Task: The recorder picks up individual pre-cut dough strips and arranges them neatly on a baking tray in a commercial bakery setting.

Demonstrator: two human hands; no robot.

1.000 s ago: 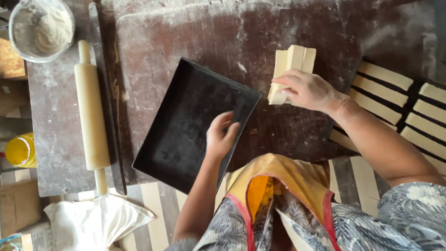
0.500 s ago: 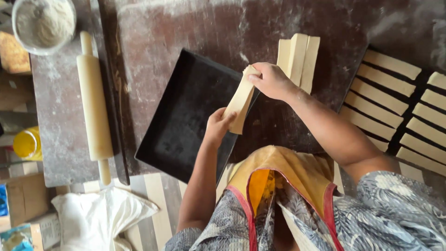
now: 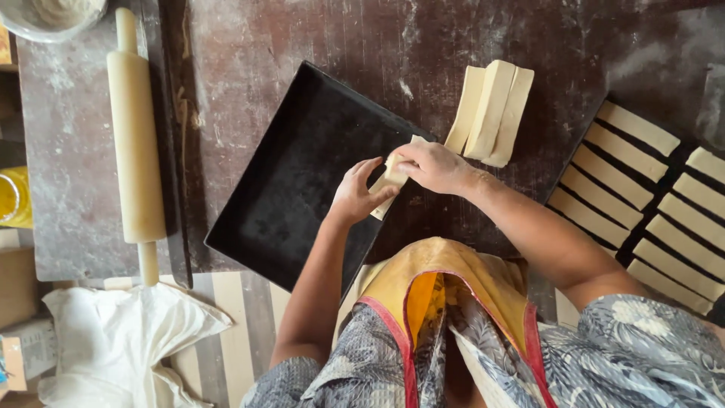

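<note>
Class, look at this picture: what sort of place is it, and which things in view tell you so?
Most likely a small bakery or a home baking bench. A wooden rolling pin lies on the floured worktop, cut dough strips stand beside an empty black baking tray, and both hands hold one strip at the tray's edge.

- The dough strip (image 3: 389, 181) lies mostly hidden under the right hand (image 3: 434, 166) and left hand (image 3: 361, 195).
- The bowl (image 3: 45, 19) is cut by the top edge.
- The yellow container (image 3: 13, 198) is cut at left.

Dark floured worktop (image 3: 302, 45) bears black tray (image 3: 302, 174), rolling pin (image 3: 134, 136), dough slabs (image 3: 491, 109), bowl (image 3: 30, 26)
</note>
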